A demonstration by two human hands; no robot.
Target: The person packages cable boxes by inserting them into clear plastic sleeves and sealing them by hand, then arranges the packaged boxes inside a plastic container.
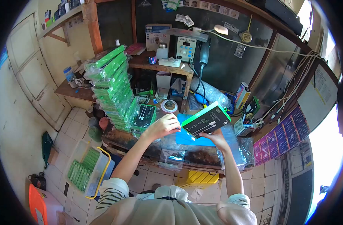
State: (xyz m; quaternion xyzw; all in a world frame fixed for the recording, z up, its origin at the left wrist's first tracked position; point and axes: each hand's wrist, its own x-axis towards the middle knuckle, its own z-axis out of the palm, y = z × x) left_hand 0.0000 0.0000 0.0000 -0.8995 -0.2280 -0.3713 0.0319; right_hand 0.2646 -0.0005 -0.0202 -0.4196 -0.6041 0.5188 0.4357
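Note:
My right hand (215, 138) grips a black and green product box (207, 122) from below, its printed face tilted up toward me and a cable pictured on it. Close to the box's left edge is my left hand (164, 127), fingers curled together; whatever they pinch, if anything, is too small to make out. Beneath the box lies a blue mat (182, 139) on the worktable. Left of my left hand, another black and green box (144, 117) lies beside a tall stack of plastic-wrapped green boxes (111, 90).
A clear plastic bag (172, 159) lies at the table's front edge. Behind stand a round tape roll (169, 106) and a soldering station (185, 48) on a shelf. On the floor at left sits a clear bin (72, 165) of green boxes; a yellow crate (197, 177) is below the table.

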